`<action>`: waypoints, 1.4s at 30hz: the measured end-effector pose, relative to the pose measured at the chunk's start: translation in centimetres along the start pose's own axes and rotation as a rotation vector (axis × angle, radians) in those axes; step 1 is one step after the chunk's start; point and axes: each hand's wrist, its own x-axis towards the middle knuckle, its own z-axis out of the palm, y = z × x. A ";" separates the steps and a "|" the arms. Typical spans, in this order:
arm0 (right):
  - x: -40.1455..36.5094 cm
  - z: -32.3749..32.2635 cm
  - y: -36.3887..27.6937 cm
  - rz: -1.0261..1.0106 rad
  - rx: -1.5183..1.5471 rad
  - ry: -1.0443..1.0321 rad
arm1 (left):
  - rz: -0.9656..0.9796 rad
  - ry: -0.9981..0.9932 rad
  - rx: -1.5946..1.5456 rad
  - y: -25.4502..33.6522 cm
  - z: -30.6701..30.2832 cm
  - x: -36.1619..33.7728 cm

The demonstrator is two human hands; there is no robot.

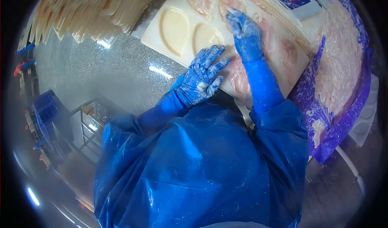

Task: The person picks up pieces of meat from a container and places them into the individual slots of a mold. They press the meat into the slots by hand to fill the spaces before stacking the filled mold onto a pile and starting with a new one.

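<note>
Meat piece (230, 1) set in white tray (152, 36); likely light, soft, slippery, best cradled broadside. Right hand (245, 32): fingers bunched over it; pinch or mere touch, cannot tell. Left hand (202, 76): fingers apart, no load seen.

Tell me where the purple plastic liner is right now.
In the head view, the purple plastic liner lies at the right, around the pale meat-like mass, just right of the white molded tray.
</note>
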 end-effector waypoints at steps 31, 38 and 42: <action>-10.9 -31.6 3.7 0.412 -0.325 0.368 | 0.020 -0.012 0.603 -7.4 2.8 10.9; -13.1 -35.2 8.8 0.226 -1.134 0.213 | 0.032 0.016 0.607 -8.0 2.9 10.9; -16.2 -38.0 6.0 0.290 -1.127 0.245 | 0.027 0.028 0.610 -8.4 3.3 10.6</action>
